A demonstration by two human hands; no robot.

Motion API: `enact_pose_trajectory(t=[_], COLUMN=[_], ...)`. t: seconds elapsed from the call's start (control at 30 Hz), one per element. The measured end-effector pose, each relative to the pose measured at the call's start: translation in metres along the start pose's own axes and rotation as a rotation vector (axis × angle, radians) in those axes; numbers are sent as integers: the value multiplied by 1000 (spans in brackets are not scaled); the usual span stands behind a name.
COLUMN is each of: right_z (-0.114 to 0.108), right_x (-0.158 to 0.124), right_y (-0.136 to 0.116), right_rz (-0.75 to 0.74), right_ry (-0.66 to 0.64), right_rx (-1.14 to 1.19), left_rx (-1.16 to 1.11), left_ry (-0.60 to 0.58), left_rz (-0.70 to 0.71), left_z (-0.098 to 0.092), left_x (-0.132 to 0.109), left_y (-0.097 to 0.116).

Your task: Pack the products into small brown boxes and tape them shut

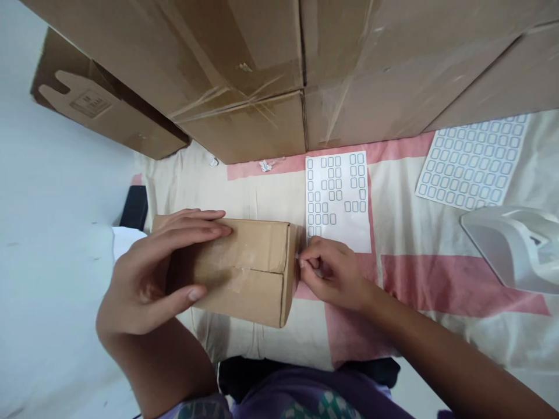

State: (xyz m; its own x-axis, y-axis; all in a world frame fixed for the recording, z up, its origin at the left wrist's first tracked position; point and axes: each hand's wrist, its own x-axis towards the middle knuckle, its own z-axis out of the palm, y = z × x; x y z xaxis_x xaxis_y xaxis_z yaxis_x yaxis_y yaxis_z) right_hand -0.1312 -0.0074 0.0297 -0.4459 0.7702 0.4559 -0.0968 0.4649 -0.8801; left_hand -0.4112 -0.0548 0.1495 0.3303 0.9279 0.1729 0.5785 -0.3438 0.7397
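Observation:
A small closed cardboard box (257, 244) lies on the patterned cloth in front of me, with a strip of clear tape across the seam on its top. My left hand (161, 273) is spread over the box's left part, fingers on the far edge and thumb on the near side, gripping it. At the box's right end, my right hand (329, 270) is closed in a pinch. A tiny whitish bit that looks like clear tape shows at its fingertips. Just beyond that hand lies a sheet of blue-outlined labels (338, 201), with several labels gone from it.
Large taped cartons (244, 110) stand along the far side. Another label sheet (474, 163) lies at right, beside a white plastic device (515, 244). Crumpled scraps (265, 166) lie near the cartons. At left are an open carton (109, 107), a black object (134, 206) and the wall.

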Motion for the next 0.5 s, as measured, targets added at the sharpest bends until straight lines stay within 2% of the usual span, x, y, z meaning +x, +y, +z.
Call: enact_pose_trajectory(t=[0.3,0.5], right_z=[-2,-7], right_x=[-3,-3], right_y=[4,8], right_rz=[94,70], right_ry=[-79,-119], right_rx=[85,80], left_rx=[-1,2], left_ry=[-27,-46], left_rz=[26,43], left_z=[-1,-2], left_x=[1,3], left_y=[0,1])
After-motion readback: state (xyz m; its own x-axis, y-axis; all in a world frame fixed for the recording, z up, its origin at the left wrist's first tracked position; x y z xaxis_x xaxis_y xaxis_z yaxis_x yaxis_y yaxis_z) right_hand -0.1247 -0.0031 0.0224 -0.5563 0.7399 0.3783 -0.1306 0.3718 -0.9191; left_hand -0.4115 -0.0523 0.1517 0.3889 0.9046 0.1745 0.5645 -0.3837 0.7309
